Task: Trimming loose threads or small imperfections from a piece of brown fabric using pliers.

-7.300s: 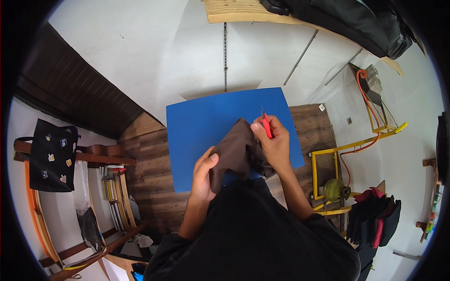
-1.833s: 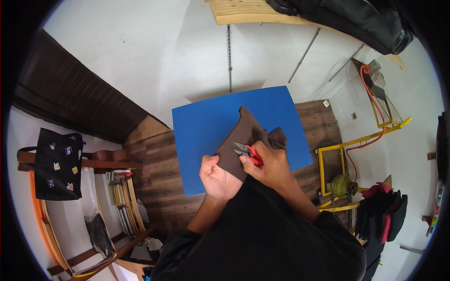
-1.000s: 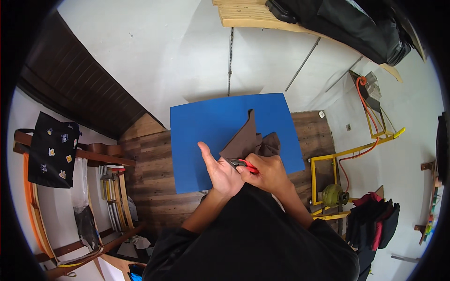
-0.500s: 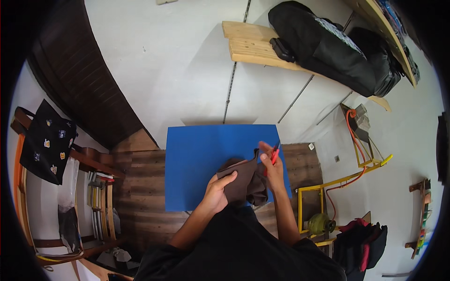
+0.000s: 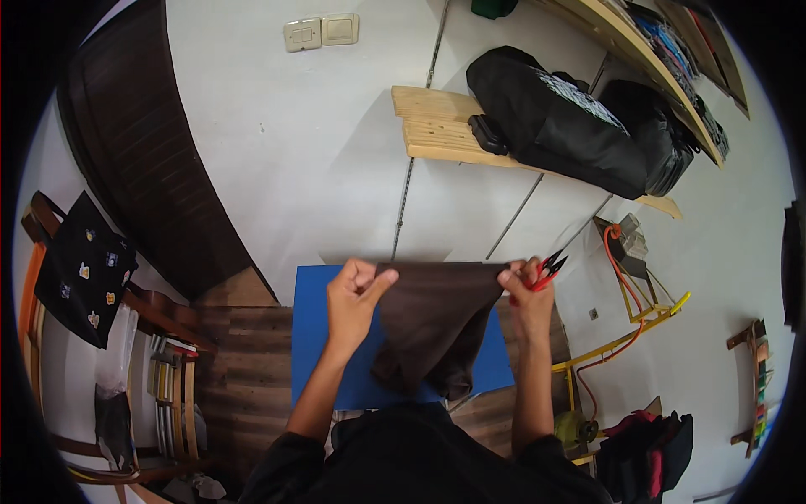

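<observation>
Btwn hands (image 5: 348, 298), brn cloth (image 5: 432, 311), snips (image 5: 547, 273) in R hand (image 5: 531, 304)

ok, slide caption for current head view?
Left hand and right hand hold up brown cloth over blue tabletop; red-handled snips in the right.

Towards the centre, the brown cloth (image 5: 432, 311) is matt and smooth, softly creased lower down. The blue tabletop (image 5: 308, 332) at six o'clock looks smooth, nearly matt. At three o'clock, snips (image 5: 547, 270) pair dark metal blades with red handles (plastic, by the look). Pale grained wood forms the shelf (image 5: 437, 139) near twelve; cream plastic, the switches (image 5: 340, 29) at eleven.
</observation>
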`<act>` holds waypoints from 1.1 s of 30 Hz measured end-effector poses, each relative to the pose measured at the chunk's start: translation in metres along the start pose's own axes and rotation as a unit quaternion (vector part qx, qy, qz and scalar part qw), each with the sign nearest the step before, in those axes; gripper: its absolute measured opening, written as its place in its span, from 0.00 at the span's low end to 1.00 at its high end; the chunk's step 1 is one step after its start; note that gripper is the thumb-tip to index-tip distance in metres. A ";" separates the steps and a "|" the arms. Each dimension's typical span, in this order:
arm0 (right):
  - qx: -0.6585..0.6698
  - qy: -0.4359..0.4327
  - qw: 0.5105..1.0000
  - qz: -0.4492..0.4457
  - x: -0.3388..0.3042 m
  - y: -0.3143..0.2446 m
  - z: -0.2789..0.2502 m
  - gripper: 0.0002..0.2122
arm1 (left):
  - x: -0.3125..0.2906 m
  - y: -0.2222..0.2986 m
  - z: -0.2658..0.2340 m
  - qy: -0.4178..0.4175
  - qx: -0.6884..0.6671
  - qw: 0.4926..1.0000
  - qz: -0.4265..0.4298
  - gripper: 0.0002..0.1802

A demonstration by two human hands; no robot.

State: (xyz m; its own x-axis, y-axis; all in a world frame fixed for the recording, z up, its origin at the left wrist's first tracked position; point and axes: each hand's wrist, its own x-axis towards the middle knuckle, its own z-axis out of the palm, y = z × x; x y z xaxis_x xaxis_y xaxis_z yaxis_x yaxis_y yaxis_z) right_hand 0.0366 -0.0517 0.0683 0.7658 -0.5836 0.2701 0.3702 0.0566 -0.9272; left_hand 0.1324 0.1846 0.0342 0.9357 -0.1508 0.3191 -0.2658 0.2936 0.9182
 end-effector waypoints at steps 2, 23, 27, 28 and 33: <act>-0.008 0.010 0.998 -0.055 0.010 -0.018 0.005 0.20 | 0.014 0.006 0.013 0.007 -0.026 0.999 0.024 0.09; -0.185 -0.309 0.906 -0.224 -0.114 0.022 0.130 0.13 | 0.057 -0.041 0.032 0.047 -0.474 0.877 -0.065 0.10; -0.285 -0.281 0.906 -0.136 -0.091 0.009 0.084 0.17 | 0.019 -0.023 0.050 -0.086 -0.583 0.802 -0.099 0.18; -0.309 -0.249 0.908 -0.131 -0.082 0.005 0.078 0.16 | 0.009 -0.010 0.051 -0.107 -0.532 0.836 -0.084 0.18; -0.404 -0.180 0.871 -0.214 -0.050 -0.004 0.072 0.13 | -0.025 0.001 0.050 -0.189 -0.414 0.888 -0.062 0.20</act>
State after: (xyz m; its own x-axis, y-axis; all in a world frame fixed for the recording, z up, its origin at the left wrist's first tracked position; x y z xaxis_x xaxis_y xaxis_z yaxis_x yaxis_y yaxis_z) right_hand 0.0345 0.0355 0.0773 0.8179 -0.1101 0.5648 0.2832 -0.7774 -0.5616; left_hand 0.0971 0.1417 0.0390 0.7592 -0.4916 0.4265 0.2426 0.8218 0.5156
